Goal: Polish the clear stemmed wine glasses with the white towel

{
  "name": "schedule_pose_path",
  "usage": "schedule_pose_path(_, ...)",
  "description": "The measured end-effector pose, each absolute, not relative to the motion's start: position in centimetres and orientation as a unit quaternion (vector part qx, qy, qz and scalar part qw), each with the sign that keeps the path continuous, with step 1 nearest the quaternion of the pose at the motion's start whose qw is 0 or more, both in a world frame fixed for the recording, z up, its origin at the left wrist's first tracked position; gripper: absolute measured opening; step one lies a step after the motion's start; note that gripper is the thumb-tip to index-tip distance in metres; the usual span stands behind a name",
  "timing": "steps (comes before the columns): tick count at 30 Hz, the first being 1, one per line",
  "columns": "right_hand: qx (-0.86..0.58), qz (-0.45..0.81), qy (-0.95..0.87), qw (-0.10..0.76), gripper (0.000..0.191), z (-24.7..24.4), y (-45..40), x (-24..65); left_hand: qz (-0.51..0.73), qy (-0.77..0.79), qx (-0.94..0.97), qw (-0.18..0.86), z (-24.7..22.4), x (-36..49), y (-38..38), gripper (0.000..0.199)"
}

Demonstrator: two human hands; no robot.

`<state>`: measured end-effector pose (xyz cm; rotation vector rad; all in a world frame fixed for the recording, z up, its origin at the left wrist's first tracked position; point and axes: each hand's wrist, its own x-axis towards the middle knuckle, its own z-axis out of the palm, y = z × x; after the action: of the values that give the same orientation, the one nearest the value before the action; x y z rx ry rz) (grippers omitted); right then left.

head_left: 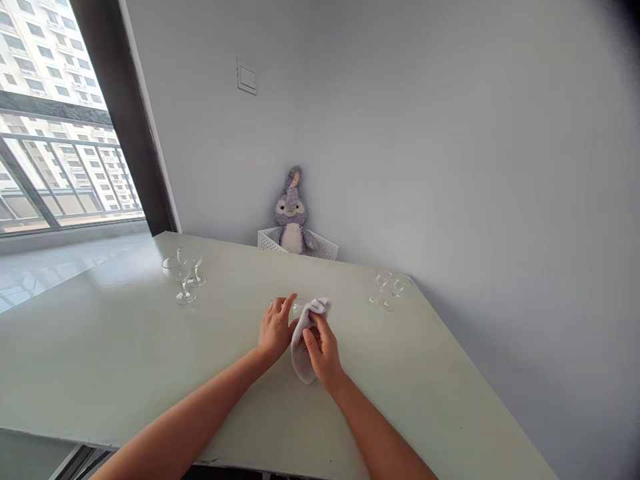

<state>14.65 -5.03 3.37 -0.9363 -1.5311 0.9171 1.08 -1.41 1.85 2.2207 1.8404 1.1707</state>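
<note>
My left hand [275, 329] is closed around a clear glass [299, 307] that lies on its side just over the table; much of the glass is hidden by my fingers and the cloth. A white cloth [301, 357] is pinched in my right hand [324, 348], bunched at its top against the glass and drooping toward the table. Both hands work close together near the middle of the pale green table [240, 413].
Two stemmed glasses, a nearer one [185, 280] and a farther one [197, 263], stand on the left. Toward the right edge are two smaller glasses [383, 283] [399, 287]. Behind the table, a plush rabbit [291, 217] sits in a white basket [327, 250] by the wall.
</note>
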Motion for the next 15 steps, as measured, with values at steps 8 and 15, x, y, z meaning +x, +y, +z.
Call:
schedule_pose_path(8, -0.389, 0.519, -0.634, 0.421, 0.023, 2.0, -4.6, 14.6, 0.334, 0.497, 0.797, -0.080, 2.2, -0.3, -2.1, 0.053)
schedule_pose_path(15, -0.375, 0.670, -0.453, 0.454, 0.032, 2.4, -3.2, 15.9, 0.334, 0.457, 0.818, -0.101, 2.7, -1.0, -1.4, 0.044)
